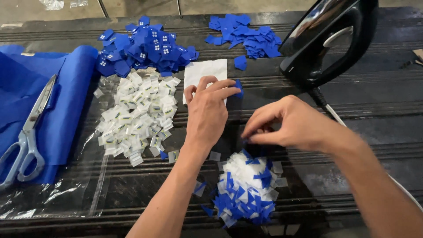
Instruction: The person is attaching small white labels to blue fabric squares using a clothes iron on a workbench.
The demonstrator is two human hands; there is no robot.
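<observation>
Sorting small blue patches on the tabletop (374,114)
Left hand (207,112) fingers pinching a blue patch (239,88); right hand (286,123) fingers together over the blue-and-white pile (246,189).

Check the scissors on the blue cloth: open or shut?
Shut. The scissors lie flat on the blue cloth, blades together in one line, handles side by side.

Two bare hands showing: left hand (207,112), right hand (293,123). One black iron (324,39) sitting at worktop's (374,119) far right corner. One pair of scissors (28,132) lying on one blue cloth (66,101) at left edge. One white paper sheet (205,70) lying mid-worktop. Four heaps lying about: white labels (139,114), blue squares with white dots (145,50), plain blue squares (244,35), mixed blue-and-white scraps (246,189) at near edge. Pieces in heaps too many to count.
</observation>
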